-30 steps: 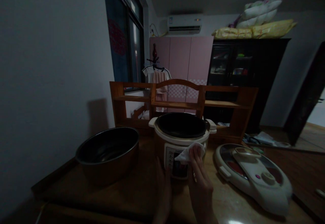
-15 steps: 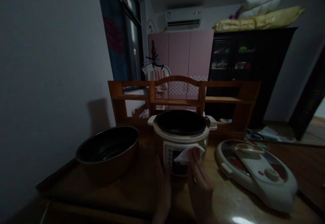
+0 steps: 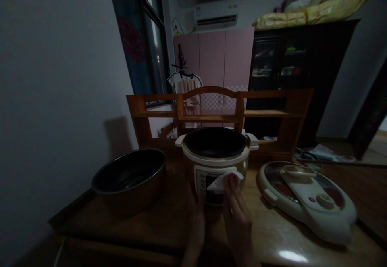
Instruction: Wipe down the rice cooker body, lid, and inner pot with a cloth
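Note:
An open electric cooker (image 3: 216,160) stands in the middle of the wooden table (image 3: 145,230). My right hand (image 3: 237,214) presses a white tissue (image 3: 223,180) against the cooker's front control panel, fingers closed over it. My left hand (image 3: 195,226) rests flat against the cooker's lower left side, fingers stretched out, holding nothing. The cooker's dark inner pot (image 3: 130,178) sits on the table to the left. Its white lid (image 3: 306,196) lies to the right.
A wooden shelf rack (image 3: 272,117) runs along the table's far edge behind the cooker. A grey wall is close on the left. Beyond stand a pink wardrobe (image 3: 223,61), a dark cabinet (image 3: 290,69) with bedding on top, and a clothes stand.
The view has tilted down a little, so everything sits slightly higher in frame. My right hand with the tissue stays on the control panel, shifted only slightly.

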Motion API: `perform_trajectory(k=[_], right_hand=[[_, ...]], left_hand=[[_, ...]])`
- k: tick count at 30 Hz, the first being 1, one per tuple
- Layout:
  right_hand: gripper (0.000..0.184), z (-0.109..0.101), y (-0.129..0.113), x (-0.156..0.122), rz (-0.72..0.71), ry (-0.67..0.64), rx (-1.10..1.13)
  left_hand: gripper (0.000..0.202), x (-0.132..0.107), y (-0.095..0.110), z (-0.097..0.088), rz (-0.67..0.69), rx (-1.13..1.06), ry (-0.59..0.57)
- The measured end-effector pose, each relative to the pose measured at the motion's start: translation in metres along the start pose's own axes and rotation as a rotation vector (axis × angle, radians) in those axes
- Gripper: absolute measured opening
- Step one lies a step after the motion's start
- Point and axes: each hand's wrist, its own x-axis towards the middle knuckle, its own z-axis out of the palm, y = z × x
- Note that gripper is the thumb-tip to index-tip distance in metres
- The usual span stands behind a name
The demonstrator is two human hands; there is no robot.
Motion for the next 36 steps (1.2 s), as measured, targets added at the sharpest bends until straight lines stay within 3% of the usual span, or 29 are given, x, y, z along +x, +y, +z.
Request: perform_trajectory(k=[7, 11, 13, 15, 17, 19, 24, 27, 30, 36], right_hand=[[0.062, 0.004, 0.005, -0.008, -0.050, -0.003, -0.032], [0.059, -0.006, 0.011, -0.028, -0.053, -0.033, -0.044], [0.053, -0.019, 0.018, -0.039, 0.028, -0.075, -0.045], [0.046, -0.035, 0.025, -0.043, 0.200, -0.092, -0.054], [0.041, -0.051, 0.030, -0.037, 0.348, -0.026, -0.073], [0.039, -0.065, 0.030, -0.019, 0.403, 0.055, -0.068], [0.038, -0.080, 0.005, 0.032, 0.371, 0.132, 0.020], [0.041, -0.073, -0.012, 0.049, 0.276, 0.126, 0.059], [0.046, -0.054, -0.022, 0.056, 0.174, 0.086, 0.057], [0.051, -0.015, -0.020, 0.050, 0.049, 0.040, 0.002]], left_hand=[[0.083, 0.000, 0.001, 0.000, -0.020, -0.065, 0.007], [0.078, -0.002, 0.002, -0.002, -0.024, -0.074, -0.012], [0.077, -0.003, 0.002, -0.003, -0.027, -0.074, -0.013], [0.076, -0.004, 0.003, -0.003, -0.018, -0.072, -0.008], [0.074, -0.004, 0.004, -0.004, -0.008, -0.074, -0.010], [0.075, -0.004, 0.005, -0.004, -0.001, -0.077, -0.014], [0.074, -0.001, 0.000, -0.005, 0.035, -0.063, -0.021], [0.076, 0.000, -0.003, -0.004, 0.027, -0.051, -0.004], [0.074, 0.001, -0.001, -0.003, 0.049, -0.054, -0.006], [0.079, 0.008, -0.006, 0.001, 0.089, -0.071, 0.037]])
